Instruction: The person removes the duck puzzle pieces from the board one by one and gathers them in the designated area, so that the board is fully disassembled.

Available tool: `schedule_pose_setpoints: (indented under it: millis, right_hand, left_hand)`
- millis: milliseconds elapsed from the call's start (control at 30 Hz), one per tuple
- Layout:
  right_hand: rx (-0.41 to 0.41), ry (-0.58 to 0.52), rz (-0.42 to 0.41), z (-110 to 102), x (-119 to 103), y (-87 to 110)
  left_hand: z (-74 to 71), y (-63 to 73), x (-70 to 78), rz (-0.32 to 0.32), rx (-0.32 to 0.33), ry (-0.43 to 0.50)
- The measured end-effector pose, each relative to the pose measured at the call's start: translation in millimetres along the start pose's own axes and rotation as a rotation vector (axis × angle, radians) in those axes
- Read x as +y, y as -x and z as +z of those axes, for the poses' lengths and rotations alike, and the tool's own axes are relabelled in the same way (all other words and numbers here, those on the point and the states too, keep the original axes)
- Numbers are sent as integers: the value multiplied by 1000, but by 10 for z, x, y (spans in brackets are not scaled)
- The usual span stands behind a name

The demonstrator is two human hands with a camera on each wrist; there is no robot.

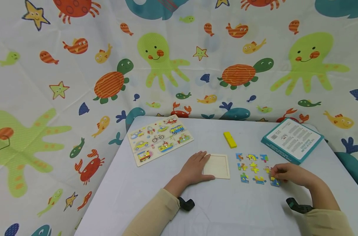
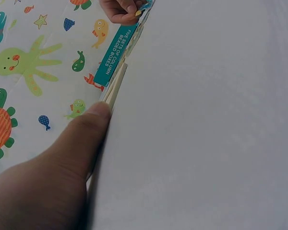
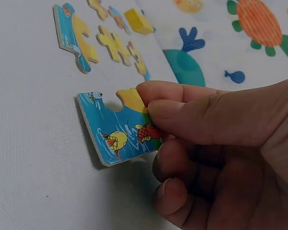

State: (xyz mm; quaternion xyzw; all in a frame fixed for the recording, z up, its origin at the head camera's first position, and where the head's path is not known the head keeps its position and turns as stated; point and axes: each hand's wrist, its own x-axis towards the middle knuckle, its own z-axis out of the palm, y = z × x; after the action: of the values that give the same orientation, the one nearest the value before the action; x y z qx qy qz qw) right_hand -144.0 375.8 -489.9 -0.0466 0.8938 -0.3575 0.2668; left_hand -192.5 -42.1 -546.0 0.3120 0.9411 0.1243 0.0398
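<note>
My left hand [image 1: 195, 168] rests at the left side of a square wooden puzzle tray [image 1: 216, 166], fingers and thumb extended. In the left wrist view its thumb [image 2: 86, 134] lies against the tray's edge [image 2: 116, 86]. With thumb and finger, my right hand [image 1: 291, 173] pinches a blue corner puzzle piece [image 3: 122, 129] printed with fish. The piece looks tilted up from the table in the right wrist view. Other jigsaw pieces [image 1: 254, 167] lie in loose rows between the tray and my right hand, face up and separate.
A yellow block [image 1: 230, 140] lies behind the pieces. At the back left is a wooden picture board [image 1: 159, 139] with vehicles. A teal box [image 1: 294, 139] sits at the back right. Behind the white table [image 1: 226, 209] hangs a sea-animal cloth [image 1: 173, 49].
</note>
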Motion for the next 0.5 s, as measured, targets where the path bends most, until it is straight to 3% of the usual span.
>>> schedule_pose_setpoints:
  millis: [500]
  right_hand:
    - [14, 26, 14, 43, -18, 1]
  left_hand:
    - [8, -3, -2, -1, 3, -7]
